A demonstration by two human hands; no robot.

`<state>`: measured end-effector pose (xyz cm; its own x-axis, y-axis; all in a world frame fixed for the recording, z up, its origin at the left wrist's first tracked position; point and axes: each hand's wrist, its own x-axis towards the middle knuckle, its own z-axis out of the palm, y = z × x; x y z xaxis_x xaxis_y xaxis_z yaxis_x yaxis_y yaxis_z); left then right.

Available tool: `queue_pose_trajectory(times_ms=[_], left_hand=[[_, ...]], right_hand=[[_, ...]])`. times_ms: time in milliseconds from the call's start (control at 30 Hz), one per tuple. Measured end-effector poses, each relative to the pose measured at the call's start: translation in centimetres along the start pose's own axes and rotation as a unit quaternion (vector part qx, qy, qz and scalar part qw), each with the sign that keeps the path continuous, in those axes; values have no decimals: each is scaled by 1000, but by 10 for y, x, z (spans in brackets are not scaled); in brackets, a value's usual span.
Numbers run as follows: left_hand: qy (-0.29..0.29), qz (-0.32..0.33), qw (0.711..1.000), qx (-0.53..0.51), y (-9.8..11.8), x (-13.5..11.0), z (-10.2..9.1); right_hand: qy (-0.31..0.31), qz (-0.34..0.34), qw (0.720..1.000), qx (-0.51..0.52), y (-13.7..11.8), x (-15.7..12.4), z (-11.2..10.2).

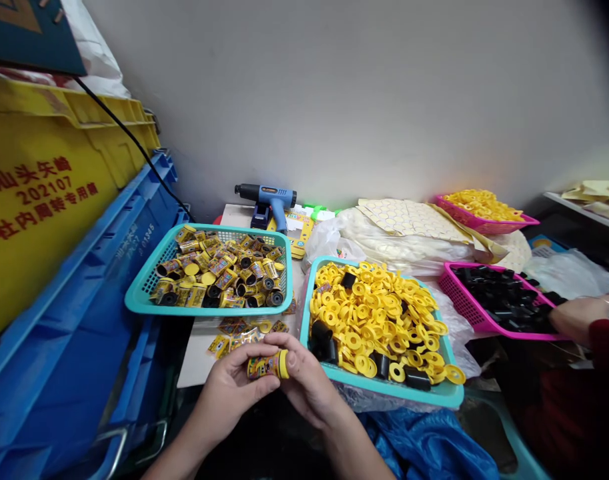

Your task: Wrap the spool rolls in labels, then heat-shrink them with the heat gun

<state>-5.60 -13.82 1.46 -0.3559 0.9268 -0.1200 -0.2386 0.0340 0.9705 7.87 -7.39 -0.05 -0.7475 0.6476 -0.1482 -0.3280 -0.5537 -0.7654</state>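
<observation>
The fingers of both hands close on 1 small canister (265, 366), labelled and lying sideways. The left hand (229, 393) grips its body and the right hand (309, 390) pinches its yellow cap (283, 364). Just beyond the fingertips, loose labels (234, 330) lie on the table. Right of the fingers stands a teal basket of yellow rings (384, 390); beyond and left, another teal basket of labelled canisters (204, 309).
</observation>
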Motion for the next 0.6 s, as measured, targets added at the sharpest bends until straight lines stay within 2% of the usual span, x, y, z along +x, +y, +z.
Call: queue_pose_trajectory(times_ms=[133,367,500,567,600], left_hand=[[1,4,1000,8,-2,2,1],[3,17,998,68,-7,2,4],[-34,96,982,157,1,11,1],[4,150,963,225,11,29,-8],[47,175,948,263,17,42,-13]], right_hand=[[-5,7,999,49,5,4,1],[6,-6,1000,-12,7,8,-11],[-7,-20,998,-60,3,1,-15],[-5,-56,990,-128,-5,-10,-17],[12,-85,980,-182,-11,-17,-20]])
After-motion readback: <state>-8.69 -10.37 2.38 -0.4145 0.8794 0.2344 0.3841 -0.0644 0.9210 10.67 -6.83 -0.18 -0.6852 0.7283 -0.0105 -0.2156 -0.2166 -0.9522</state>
